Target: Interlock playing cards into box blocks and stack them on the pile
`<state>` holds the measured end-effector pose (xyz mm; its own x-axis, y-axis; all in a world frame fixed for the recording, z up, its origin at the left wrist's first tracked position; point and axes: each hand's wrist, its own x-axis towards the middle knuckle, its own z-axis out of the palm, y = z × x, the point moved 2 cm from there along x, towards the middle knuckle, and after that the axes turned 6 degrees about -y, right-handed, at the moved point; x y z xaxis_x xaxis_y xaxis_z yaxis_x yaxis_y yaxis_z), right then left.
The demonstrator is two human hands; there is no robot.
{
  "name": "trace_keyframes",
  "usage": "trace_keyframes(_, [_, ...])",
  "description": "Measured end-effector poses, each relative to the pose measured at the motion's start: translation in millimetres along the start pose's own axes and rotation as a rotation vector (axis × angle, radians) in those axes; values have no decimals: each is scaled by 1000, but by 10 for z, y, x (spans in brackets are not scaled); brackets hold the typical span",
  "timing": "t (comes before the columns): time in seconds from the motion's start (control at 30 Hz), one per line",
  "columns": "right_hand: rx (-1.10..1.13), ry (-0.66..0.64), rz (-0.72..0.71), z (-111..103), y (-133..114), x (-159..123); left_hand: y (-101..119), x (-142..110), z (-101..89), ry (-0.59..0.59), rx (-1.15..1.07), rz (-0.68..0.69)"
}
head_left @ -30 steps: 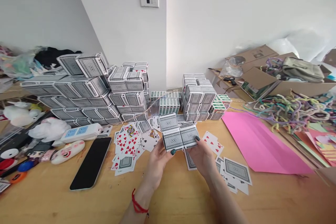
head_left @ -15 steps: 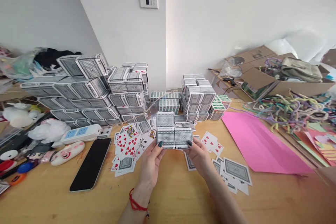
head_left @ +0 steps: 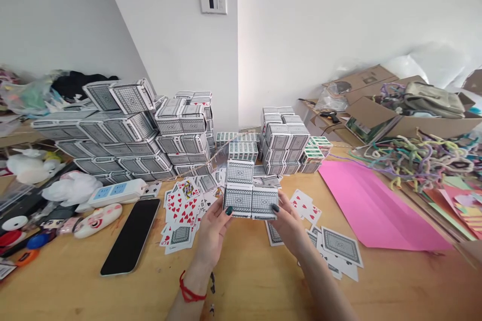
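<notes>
Both hands grip a small block of joined folded playing cards (head_left: 251, 201), held above the table in the middle of the view. Two card-back squares sit side by side at its front, with a third rising behind the left one. My left hand (head_left: 215, 225) pinches its left corner, thumb on top. My right hand (head_left: 289, 223) holds the right corner the same way; the fingers beneath are partly hidden. Loose playing cards (head_left: 183, 208) lie spread left of the block, and more cards (head_left: 335, 248) lie by my right forearm.
Stacks of folded-card cubes (head_left: 113, 133) stand at the back left, another stack (head_left: 284, 138) at back right. Card boxes (head_left: 243, 150) sit between. A phone (head_left: 130, 235), power strip (head_left: 116, 193), pink paper (head_left: 376, 205), pipe cleaners (head_left: 417, 155) and a cardboard box (head_left: 414, 125) surround the work area.
The card block has tilted slightly and shifted a little down and to the right, with both hands still holding it. The loose cards and stacks stay in place.
</notes>
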<state>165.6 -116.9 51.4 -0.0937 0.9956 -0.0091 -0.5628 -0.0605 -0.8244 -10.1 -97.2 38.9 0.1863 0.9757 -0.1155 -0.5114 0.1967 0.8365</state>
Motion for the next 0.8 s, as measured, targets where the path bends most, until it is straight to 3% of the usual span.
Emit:
trace_keyframes(0.17, [-55, 66, 132, -153, 135, 35, 18, 1, -15, 82, 1, 2])
trace_keyframes(0.37, [-192, -203, 244, -33, 122, -11, -3, 20, -18, 176, 0, 2])
trace_keyframes(0.57, [-248, -294, 261, 49, 105, -20, -7, 13, -24, 230, 78, 13])
trace_keyframes(0.8, [-246, -290, 215, 78, 221, -12, 27, 13, -151, 371, 290, 203])
